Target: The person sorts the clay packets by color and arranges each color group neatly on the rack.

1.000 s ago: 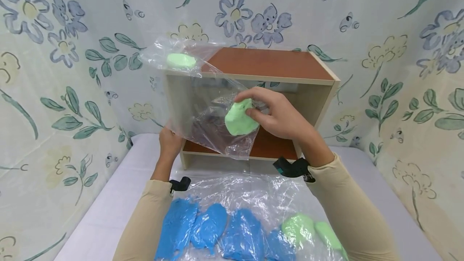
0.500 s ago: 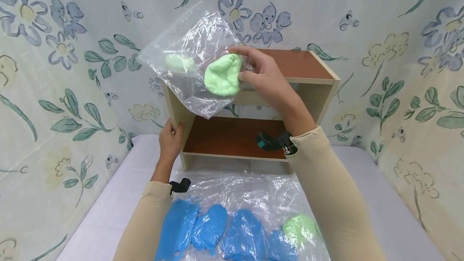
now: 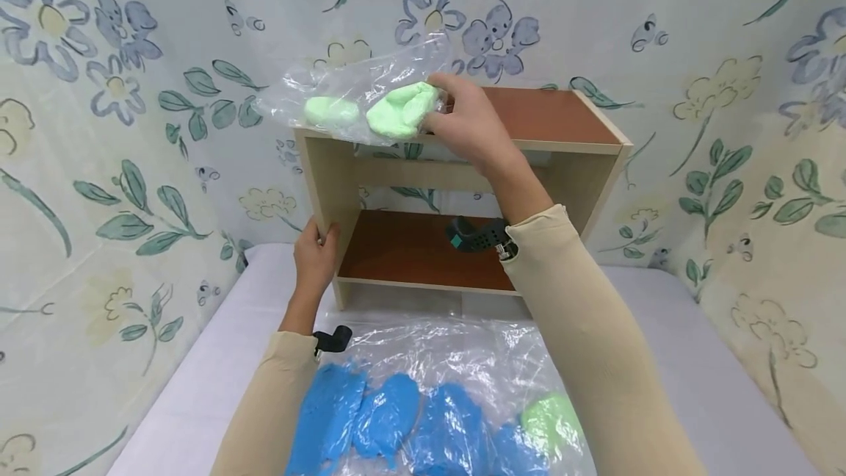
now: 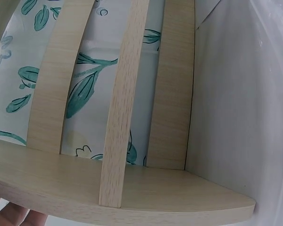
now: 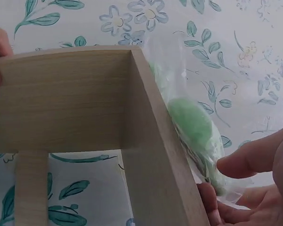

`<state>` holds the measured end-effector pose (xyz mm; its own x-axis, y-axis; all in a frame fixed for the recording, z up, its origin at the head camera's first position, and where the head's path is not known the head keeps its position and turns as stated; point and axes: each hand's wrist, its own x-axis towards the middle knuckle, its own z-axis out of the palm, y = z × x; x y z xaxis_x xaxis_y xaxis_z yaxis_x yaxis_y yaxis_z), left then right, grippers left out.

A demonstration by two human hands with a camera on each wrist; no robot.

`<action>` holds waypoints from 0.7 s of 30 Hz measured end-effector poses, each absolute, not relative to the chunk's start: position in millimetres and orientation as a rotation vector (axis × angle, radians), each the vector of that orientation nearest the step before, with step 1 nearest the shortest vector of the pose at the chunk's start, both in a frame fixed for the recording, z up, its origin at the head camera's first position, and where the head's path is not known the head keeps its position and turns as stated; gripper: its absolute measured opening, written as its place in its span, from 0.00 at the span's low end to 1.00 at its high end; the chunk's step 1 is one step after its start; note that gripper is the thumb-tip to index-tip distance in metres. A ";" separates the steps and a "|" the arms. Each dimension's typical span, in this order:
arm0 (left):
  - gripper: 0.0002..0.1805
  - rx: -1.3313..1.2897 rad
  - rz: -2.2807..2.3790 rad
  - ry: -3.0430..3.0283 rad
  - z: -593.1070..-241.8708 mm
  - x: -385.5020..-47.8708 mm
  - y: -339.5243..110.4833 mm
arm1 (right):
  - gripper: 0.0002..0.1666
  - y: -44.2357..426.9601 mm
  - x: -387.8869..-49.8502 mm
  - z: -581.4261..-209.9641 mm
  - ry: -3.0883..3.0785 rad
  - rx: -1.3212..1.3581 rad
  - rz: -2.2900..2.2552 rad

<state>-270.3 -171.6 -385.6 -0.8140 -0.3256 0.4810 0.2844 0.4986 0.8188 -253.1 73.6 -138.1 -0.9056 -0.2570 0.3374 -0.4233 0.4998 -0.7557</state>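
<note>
My left hand [image 3: 313, 259] grips the left side panel [image 3: 333, 178] of a small two-tier wooden shelf with brown boards [image 3: 403, 244]. Over the left part of the shelf's top, my right hand [image 3: 465, 120] pinches a light green, clay-like lump [image 3: 402, 110] at its right edge. Clear plastic film [image 3: 390, 68] lies about this lump and a second green lump [image 3: 330, 111] to its left. The right wrist view shows the plastic and a green lump [image 5: 191, 120] beside the top board, near my right thumb [image 5: 250, 157]. A few left fingers [image 4: 19, 216] show below the panel in the left wrist view.
In front of the shelf, a clear plastic sheet [image 3: 456, 340] covers several flattened blue pieces [image 3: 386, 417] and a green lump [image 3: 551, 421]. A pale cloth [image 3: 218, 344] covers the table. Flower-patterned fabric [image 3: 165, 189] hangs behind and at both sides.
My right hand has lifted the green lump and plastic from before the shelf's opening up to the top's left part. The plastic has folded back. My left hand stays on the side panel.
</note>
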 end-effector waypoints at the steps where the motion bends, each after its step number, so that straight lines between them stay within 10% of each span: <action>1: 0.17 0.040 -1.324 -2.137 -385.7 -270.0 -171.4 | 0.37 72.9 -251.9 -138.6 -2.577 0.568 1.307; 21: 0.18 0.044 -1.330 -2.128 -385.0 -271.2 -169.0 | 0.26 73.0 -251.3 -180.8 -2.414 0.682 0.402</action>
